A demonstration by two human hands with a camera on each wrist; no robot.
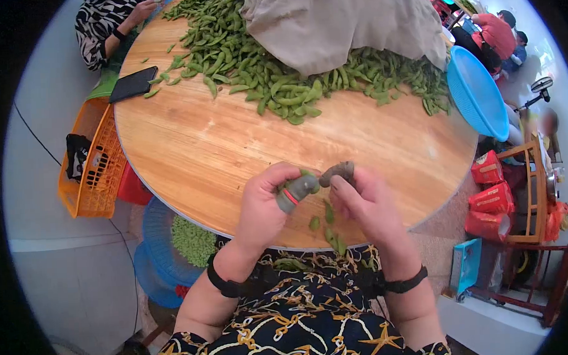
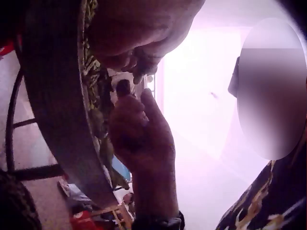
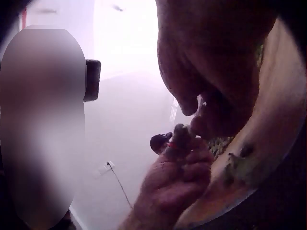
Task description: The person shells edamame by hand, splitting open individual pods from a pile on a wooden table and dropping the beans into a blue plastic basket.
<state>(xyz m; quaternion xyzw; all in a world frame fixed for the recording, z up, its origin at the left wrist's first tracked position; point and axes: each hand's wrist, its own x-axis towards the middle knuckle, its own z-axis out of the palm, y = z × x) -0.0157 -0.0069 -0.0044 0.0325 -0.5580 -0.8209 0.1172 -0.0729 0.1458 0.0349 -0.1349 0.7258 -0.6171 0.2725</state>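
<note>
Pod [image 1: 306,173], long axis mostly hidden, sits pinched in the fingers of our left hand [image 1: 263,204] above the surface [image 1: 195,149], just left of our right hand [image 1: 371,202], whose curled fingers' contents we cannot tell.

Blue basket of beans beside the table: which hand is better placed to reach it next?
Probably the left hand: the blue basket sits low on that side, beside the table. The right hand is farther across, with the left hand between it and the basket.
</note>
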